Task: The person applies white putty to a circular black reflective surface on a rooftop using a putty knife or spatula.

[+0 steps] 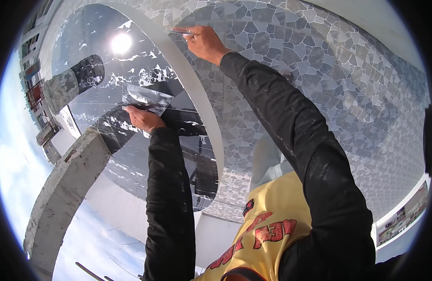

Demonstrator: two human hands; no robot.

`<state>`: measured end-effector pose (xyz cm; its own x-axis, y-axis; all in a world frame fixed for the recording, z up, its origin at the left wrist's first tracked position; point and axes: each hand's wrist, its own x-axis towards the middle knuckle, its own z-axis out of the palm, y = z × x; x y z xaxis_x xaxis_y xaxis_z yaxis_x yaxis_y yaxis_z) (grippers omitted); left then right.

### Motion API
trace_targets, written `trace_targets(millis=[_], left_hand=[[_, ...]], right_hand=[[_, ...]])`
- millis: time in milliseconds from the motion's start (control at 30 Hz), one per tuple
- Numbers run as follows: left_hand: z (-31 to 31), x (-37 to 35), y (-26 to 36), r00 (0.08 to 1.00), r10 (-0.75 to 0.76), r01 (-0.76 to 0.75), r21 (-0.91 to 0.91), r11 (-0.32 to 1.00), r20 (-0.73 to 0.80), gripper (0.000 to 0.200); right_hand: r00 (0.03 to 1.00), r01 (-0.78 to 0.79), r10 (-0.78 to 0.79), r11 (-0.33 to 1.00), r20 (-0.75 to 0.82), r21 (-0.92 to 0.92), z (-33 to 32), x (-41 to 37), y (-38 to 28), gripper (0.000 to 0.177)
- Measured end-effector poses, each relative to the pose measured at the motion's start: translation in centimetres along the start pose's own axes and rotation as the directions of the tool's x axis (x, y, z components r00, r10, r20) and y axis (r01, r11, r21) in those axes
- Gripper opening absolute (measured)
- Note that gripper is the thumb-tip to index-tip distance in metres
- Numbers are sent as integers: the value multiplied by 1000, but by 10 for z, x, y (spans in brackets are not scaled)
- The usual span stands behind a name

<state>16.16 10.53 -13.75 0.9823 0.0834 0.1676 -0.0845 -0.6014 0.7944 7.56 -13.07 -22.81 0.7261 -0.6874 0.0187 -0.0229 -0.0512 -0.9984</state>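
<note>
My left hand [143, 119] grips a flat, shiny metal plate [148, 99] by its near edge, above a dark glossy panel [131, 161] with ragged white patches. Farther up, my right hand [204, 42] is closed around a thin, flat-edged tool [181, 31]. That tool points left toward the pale curved rim [204, 100] bordering the panel; most of it is hidden in my fingers, so I cannot tell its kind.
Floor tiles in an irregular grey stone pattern [314, 84] spread to the right. A rough concrete curved beam [68, 187] rises at lower left, and a round column [61, 91] stands beyond the panel. Bright sun reflects off the panel.
</note>
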Motion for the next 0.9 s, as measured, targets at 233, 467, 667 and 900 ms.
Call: trace_targets(millis=[233, 467, 667, 900], left_hand=[[-3, 1, -7, 997, 61, -59, 36, 998, -50, 59], [4, -12, 20, 998, 51, -49, 31, 998, -45, 62], [1, -9, 12, 1000, 15, -14, 53, 998, -27, 64], [1, -1, -1, 994, 107, -107, 32, 994, -12, 65]], right_hand=[[964, 253, -215, 922, 154, -292, 21, 38, 4, 42], [992, -16, 3, 994, 124, 107, 22, 2, 2, 50], [993, 98, -104, 990, 53, 106, 14, -50, 3, 58], [988, 150, -149, 988, 47, -19, 3, -113, -6, 64]])
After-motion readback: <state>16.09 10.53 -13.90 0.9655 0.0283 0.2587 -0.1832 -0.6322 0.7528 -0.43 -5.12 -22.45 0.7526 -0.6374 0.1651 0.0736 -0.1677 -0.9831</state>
